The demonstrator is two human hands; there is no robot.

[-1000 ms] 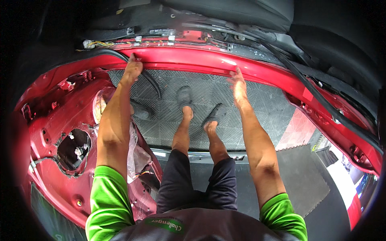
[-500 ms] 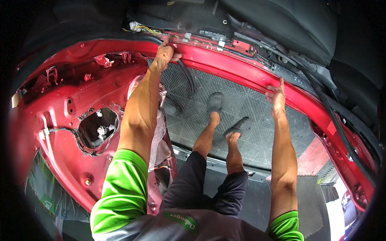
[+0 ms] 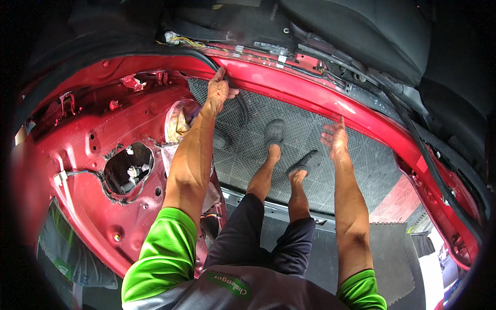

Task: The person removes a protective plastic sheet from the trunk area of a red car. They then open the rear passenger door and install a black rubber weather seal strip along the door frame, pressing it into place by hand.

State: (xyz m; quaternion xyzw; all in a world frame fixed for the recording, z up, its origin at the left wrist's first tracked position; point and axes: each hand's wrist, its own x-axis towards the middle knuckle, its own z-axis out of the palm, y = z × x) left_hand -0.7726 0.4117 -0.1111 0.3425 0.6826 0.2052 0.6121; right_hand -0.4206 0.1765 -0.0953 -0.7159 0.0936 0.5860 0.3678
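A red painted door sill [image 3: 294, 88] curves across the top of the car's door opening. My left hand [image 3: 219, 94] is at the sill's left part, its index finger stretched up against the red metal and its other fingers apart. Close to that fingertip runs a black rubber door seal [image 3: 205, 57], whose loose end hangs below behind the hand. My right hand [image 3: 335, 139] is by the sill's lower edge further right, index finger pointing up and the others spread. Whether that fingertip touches the metal, I cannot tell. Neither hand holds anything.
A stripped red door [image 3: 129, 222] with a cut-out and wiring stands open at left. Yellow wires [image 3: 188, 40] and a trim-less strip lie behind the sill, beside a dark seat [image 3: 372, 36]. More loose seal [image 3: 434, 170] hangs at right. Grey grid matting [image 3: 351, 175] covers the floor.
Both hands have come down and nearer to me; the right has also shifted left, off the sill's upper face. The seal by my left hand now shows more along the sill.
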